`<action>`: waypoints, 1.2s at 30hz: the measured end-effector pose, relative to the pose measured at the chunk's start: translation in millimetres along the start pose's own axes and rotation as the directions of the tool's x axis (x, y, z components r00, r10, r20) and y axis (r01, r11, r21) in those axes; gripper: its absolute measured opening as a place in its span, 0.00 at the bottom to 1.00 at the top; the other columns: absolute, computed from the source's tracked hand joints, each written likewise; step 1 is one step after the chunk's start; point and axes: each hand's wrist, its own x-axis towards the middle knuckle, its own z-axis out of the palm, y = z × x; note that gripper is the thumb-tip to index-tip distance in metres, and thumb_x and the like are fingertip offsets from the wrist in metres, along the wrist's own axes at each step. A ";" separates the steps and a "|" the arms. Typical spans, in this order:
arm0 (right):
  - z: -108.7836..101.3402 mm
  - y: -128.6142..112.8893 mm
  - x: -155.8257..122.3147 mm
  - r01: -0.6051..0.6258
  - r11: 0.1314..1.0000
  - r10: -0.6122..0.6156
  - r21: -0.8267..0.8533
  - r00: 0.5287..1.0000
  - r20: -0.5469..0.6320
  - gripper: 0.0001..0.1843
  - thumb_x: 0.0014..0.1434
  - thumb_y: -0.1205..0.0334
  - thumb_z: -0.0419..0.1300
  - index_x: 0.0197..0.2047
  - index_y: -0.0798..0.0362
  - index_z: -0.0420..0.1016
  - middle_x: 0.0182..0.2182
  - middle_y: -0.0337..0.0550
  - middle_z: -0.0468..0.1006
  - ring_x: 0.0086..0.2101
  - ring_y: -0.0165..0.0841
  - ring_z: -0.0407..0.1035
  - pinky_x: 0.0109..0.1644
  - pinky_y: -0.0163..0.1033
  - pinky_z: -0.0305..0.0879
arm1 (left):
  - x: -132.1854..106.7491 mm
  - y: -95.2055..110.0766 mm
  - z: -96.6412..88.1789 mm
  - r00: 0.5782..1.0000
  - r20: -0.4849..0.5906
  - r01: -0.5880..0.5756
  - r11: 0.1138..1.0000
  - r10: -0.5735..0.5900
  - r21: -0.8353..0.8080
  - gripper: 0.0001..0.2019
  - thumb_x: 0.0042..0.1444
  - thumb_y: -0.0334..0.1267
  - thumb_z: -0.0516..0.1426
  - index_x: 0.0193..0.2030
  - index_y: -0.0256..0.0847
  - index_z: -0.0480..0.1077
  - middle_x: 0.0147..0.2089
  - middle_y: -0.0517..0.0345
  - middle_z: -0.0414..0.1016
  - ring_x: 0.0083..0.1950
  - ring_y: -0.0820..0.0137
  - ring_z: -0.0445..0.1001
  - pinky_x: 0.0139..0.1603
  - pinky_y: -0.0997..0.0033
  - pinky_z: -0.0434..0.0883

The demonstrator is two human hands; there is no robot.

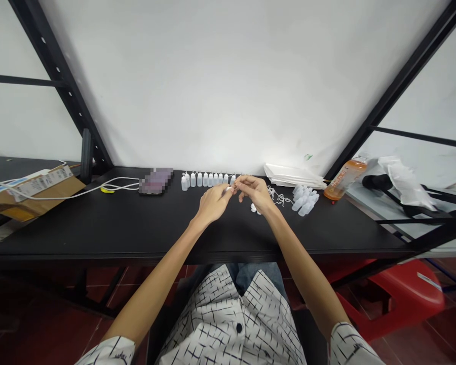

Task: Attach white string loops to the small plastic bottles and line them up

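My left hand [213, 204] and my right hand [254, 193] meet above the black table top [99, 228], their fingertips pinching a small white plastic piece [228, 188]. Its exact shape is mostly hidden by my fingers. Behind my hands stands a row of several white plastic dropper bottles [209, 179]. Nearest my right hand lie a tangle of thin white cord [279, 197] and a couple of small white parts [254, 208]. To its right is a heap of several translucent white bottles [304, 200].
A pixelated phone [155, 181] lies on the table, with a white cable [110, 186] running left towards a cardboard box [34, 192]. A stack of white packets [292, 176] and an orange bottle [345, 177] are at the back right. Black shelf uprights [61, 86] rise at both sides.
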 end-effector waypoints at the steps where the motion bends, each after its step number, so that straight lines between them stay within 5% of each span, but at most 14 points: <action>1: 0.3 -0.1 0.0 0.001 1.000 -0.001 0.000 1.000 0.001 0.17 0.49 0.51 0.70 0.32 0.56 0.76 0.29 0.44 0.77 0.30 0.32 0.71 0.23 0.32 0.68 | 0.1 -0.2 0.1 1.000 0.002 0.000 1.000 0.000 -0.001 0.18 0.65 0.47 0.47 0.38 0.44 0.75 0.36 0.56 0.76 0.39 0.61 0.72 0.38 0.68 0.62; 21: 12.4 7.7 5.1 0.097 0.977 -0.104 -0.189 0.994 -0.026 0.18 0.50 0.46 0.67 0.29 0.55 0.76 0.27 0.42 0.74 0.26 0.28 0.66 0.19 0.30 0.58 | 0.1 -3.8 5.3 0.992 -0.124 -0.032 0.999 0.034 0.018 0.13 0.62 0.40 0.50 0.37 0.39 0.74 0.37 0.51 0.75 0.38 0.61 0.70 0.42 0.65 0.64; 28: 7.5 0.6 4.4 0.094 0.992 -0.103 -0.087 0.990 -0.095 0.17 0.50 0.48 0.68 0.31 0.54 0.78 0.29 0.43 0.76 0.29 0.31 0.69 0.21 0.31 0.62 | 2.9 0.7 -1.8 0.983 -0.075 -0.180 0.969 0.169 -0.171 0.15 0.62 0.37 0.51 0.51 0.39 0.74 0.45 0.51 0.77 0.46 0.60 0.72 0.52 0.63 0.65; 36: 5.2 -0.1 3.9 0.088 0.995 -0.093 -0.045 0.990 -0.106 0.15 0.48 0.51 0.70 0.32 0.54 0.79 0.29 0.43 0.77 0.30 0.32 0.70 0.22 0.32 0.62 | 4.4 -0.9 -3.1 0.989 -0.073 -0.142 0.969 0.130 -0.203 0.17 0.60 0.35 0.53 0.54 0.38 0.74 0.45 0.49 0.77 0.44 0.61 0.73 0.51 0.60 0.68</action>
